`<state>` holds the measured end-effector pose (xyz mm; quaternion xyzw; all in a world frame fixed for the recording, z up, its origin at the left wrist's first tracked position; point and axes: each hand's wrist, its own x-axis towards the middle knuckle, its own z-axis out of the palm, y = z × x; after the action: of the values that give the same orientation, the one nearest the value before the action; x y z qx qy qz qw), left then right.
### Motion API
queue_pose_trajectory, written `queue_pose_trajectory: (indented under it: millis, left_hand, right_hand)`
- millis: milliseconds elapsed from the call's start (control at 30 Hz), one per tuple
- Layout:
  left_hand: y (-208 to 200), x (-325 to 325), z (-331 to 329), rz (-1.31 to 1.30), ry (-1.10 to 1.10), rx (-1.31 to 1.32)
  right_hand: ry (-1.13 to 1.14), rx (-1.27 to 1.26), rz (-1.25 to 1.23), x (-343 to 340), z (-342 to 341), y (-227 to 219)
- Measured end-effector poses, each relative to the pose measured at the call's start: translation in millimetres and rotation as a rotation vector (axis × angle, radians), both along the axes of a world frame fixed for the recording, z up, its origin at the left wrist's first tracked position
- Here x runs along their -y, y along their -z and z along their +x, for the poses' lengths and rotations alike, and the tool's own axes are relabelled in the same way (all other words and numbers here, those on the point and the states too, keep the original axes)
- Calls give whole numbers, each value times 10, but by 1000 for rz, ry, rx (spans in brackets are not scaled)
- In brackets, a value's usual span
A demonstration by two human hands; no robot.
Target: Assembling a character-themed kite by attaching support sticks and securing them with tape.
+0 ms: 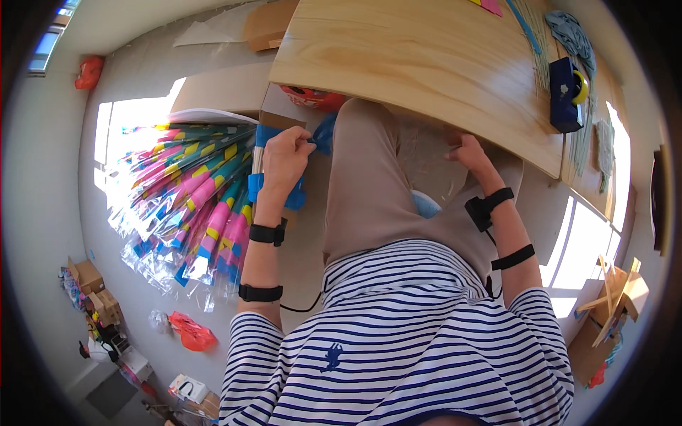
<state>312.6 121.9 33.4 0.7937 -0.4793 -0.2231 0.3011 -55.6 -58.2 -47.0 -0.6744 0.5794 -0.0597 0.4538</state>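
My left hand (286, 157) is closed, its thumb and fingertips pinched together beside a piece of crumpled blue plastic (324, 133). Whether the fingers grip that plastic or something smaller, I cannot make out. Just left of this hand, a fan of long, slender pieces in clear wrap (202, 188), coloured pink, teal, yellow and blue, lies with its ends against blue material (257, 186) under my wrist. Over my other thigh, my right hand (469, 152) has its fingers bent inward near the table's edge. Shadow and the tabletop partly hide those fingertips, and anything in them is too small to name.
A wooden table (412, 53) stands before me, bearing a dark blue box (565, 96) with a yellow tape roll (582, 86), thin sticks and a grey cloth (570, 35). Beneath its edge sits a red bag (312, 98). Another red bag (192, 332) lies on the floor.
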Motion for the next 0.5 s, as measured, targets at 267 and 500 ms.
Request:
queue_pose_trajectory:
  millis: [267,500]
  left_hand:
    - [241,-199,94,12,-53,-75]
    - [60,-60,29,-37,-28,-92]
  right_hand:
    - [-17,-225,-98,-19,-189,87]
    - [178,86,-20,-45,67,-585]
